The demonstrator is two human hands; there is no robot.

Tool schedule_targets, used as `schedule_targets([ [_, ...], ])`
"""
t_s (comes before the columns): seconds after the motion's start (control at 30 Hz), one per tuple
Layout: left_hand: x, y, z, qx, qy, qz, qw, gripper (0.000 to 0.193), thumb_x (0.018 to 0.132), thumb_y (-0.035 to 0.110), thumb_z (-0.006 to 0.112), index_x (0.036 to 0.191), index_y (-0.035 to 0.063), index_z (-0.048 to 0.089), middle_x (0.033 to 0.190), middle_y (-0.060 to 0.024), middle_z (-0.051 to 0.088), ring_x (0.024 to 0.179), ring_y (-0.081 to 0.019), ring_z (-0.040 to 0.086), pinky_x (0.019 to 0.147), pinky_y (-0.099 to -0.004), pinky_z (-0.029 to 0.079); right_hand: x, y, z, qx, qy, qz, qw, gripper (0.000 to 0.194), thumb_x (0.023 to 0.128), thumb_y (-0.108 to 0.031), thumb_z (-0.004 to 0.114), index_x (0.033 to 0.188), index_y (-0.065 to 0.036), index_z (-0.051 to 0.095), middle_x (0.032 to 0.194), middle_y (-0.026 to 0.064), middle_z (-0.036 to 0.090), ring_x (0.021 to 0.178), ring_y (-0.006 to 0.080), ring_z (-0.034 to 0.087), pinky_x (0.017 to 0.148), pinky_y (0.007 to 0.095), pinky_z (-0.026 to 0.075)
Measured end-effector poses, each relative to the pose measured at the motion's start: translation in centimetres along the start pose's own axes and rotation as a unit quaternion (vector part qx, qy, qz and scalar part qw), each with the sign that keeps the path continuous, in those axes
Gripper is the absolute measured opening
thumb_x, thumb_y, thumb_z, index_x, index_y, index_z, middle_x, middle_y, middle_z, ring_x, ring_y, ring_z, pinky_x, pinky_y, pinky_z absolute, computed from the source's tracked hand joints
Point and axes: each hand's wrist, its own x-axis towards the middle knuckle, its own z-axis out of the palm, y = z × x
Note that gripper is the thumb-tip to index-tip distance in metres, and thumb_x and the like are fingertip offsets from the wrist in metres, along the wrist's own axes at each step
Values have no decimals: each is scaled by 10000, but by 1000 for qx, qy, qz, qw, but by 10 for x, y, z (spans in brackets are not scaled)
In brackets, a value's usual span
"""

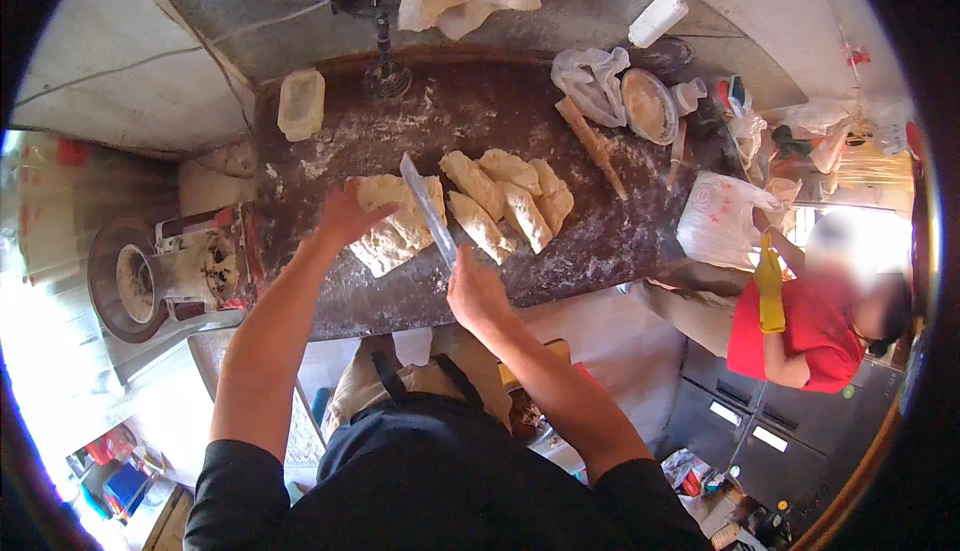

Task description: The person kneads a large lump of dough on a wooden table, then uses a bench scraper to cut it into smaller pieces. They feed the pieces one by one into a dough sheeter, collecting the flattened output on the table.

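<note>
My right hand (478, 292) grips the handle end of a long knife (429, 210). Its blade slants over the right part of a thick block of pale dough (386, 240); I cannot tell whether it cuts in. My left hand (349, 213), slightly blurred, is at the block's left side with the thumb spread towards the blade. It holds nothing, and its fingers are partly hidden. Just right of the blade, several thick dough strips (476, 225) lie slanted in a close group on the floury dark worktop (375, 300).
A wooden rolling pin (592, 147), a bowl of flour (646, 105) and plastic bags (589, 82) lie at the back right. A plastic tub (301, 105) stands back left, near a machine (191, 266). At right, a person in red (787, 333) wears a yellow glove (770, 288).
</note>
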Motion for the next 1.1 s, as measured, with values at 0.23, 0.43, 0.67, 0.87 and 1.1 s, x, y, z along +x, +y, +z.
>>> schedule_targets([
  [0.23, 5, 14, 12, 24, 91, 33, 995, 1075, 624, 644, 763, 1395, -5, 389, 1397, -265, 400, 1321, -398, 370, 1076, -482, 346, 36, -24, 7, -35, -65, 63, 995, 447, 861, -55, 542, 1250, 50, 347, 818, 303, 651, 777, 445, 662, 693, 530, 538],
  [0.43, 37, 29, -2, 0, 33, -33, 999, 981, 652, 628, 755, 1348, 9, 449, 1293, -254, 498, 1235, -416, 460, 989, -494, 435, 94, -38, 2, -51, -81, 82, 992, 478, 878, -81, 500, 1281, 104, 322, 854, 317, 636, 823, 467, 644, 711, 540, 521],
  [0.67, 59, 33, -6, 15, 72, -13, 997, 769, 726, 638, 691, 1285, 126, 560, 1174, -264, 569, 1111, -435, 551, 921, -487, 478, 152, -35, 16, -41, -101, 90, 990, 435, 908, -95, 454, 1287, 75, 326, 945, 324, 642, 913, 477, 634, 796, 534, 505],
  [0.87, 73, 19, 1, -17, 22, -31, 999, 770, 736, 651, 666, 1283, 117, 578, 1160, -230, 618, 1087, -385, 595, 907, -461, 493, 171, -22, 32, 34, -72, 91, 993, 373, 972, -197, 353, 1245, 53, 396, 1004, 313, 637, 959, 457, 628, 818, 516, 505],
  [1.1, 62, 22, 3, 56, 95, 24, 994, 707, 761, 619, 662, 1256, 117, 610, 1111, -209, 654, 1051, -384, 614, 887, -471, 491, 89, -8, 21, 36, -81, 90, 992, 291, 922, -95, 409, 1184, 32, 419, 905, 309, 638, 857, 455, 652, 714, 532, 533],
])
